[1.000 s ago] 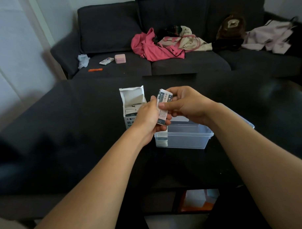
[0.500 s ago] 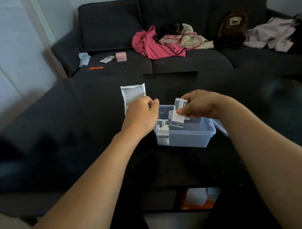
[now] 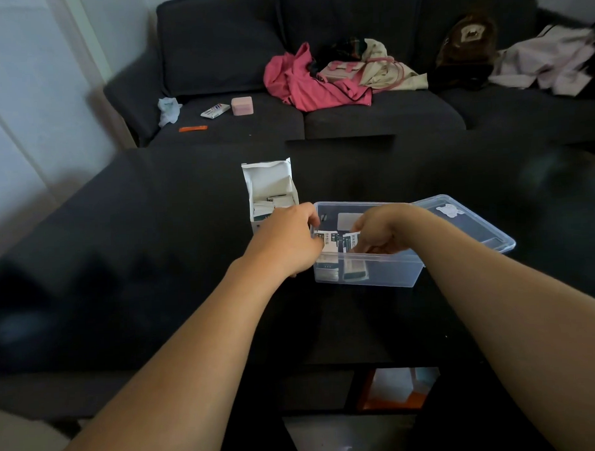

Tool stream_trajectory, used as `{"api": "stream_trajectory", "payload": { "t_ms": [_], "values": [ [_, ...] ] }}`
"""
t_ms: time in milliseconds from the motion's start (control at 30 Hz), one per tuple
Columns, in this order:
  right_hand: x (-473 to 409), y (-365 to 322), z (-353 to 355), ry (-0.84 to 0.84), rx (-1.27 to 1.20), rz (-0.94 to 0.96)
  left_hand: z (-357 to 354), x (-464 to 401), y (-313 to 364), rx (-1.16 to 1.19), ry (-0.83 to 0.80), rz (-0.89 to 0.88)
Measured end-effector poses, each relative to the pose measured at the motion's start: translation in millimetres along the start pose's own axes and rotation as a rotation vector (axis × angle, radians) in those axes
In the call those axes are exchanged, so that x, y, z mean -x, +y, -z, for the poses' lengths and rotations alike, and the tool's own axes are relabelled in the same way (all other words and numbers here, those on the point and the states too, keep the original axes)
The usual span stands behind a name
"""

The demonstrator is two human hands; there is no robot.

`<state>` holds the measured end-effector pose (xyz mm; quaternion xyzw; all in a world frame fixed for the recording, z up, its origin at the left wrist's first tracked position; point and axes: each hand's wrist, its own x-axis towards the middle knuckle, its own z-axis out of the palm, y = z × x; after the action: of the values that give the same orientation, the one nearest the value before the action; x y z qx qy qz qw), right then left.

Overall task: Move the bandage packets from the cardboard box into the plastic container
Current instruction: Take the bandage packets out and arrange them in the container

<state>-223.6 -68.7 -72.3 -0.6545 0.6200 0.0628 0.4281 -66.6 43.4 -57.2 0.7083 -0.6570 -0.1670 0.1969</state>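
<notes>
Glossy packet [image 3: 352, 241] in translucent container [image 3: 385, 276]

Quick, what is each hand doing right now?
Left hand: fingers curled at the plastic container rim; whether it grips anything cannot be told.
Right hand: inside the container, pinching a bandage packet.

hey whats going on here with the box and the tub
A person is moving bandage packets from the cardboard box into the clear tub. The right hand is down inside the tub, setting a packet beside another packet. The left hand sits between box and tub, at the tub's near corner. More packets show in the open box. The tub's lid leans behind it.
</notes>
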Motion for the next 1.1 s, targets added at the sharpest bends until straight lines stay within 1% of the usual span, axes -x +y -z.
{"api": "stream_trajectory", "payload": {
  "t_ms": [100, 267, 367, 533, 900, 1033, 1067, 1100],
  "values": [
    [3, -2, -4, 0.0, 0.015, 0.028, -1, -2, -2, 0.001, -0.022, 0.002],
    [8, -3, -9, 0.089, 0.206, 0.079, -4, -4, -3, 0.006, -0.028, -0.003],
    [5, -4, -11, 0.147, 0.303, 0.084, -4, -5, -4, 0.014, -0.024, -0.009],
    [0, -6, -12, 0.201, 0.352, 0.052, -5, -5, -5, 0.015, -0.015, -0.01],
    [7, -5, -9, 0.193, 0.298, 0.099, -5, -5, -4, 0.009, -0.011, -0.019],
    [19, -12, -1, 0.17, 0.172, 0.081, 0, 1, -3, -0.012, 0.041, -0.047],
    [24, -15, 1, 0.193, 0.134, 0.1, 2, 1, -3, -0.018, 0.068, -0.053],
    [28, -17, 3, 0.24, 0.093, 0.158, 6, 2, -3, -0.015, 0.12, -0.059]
  ]
}}
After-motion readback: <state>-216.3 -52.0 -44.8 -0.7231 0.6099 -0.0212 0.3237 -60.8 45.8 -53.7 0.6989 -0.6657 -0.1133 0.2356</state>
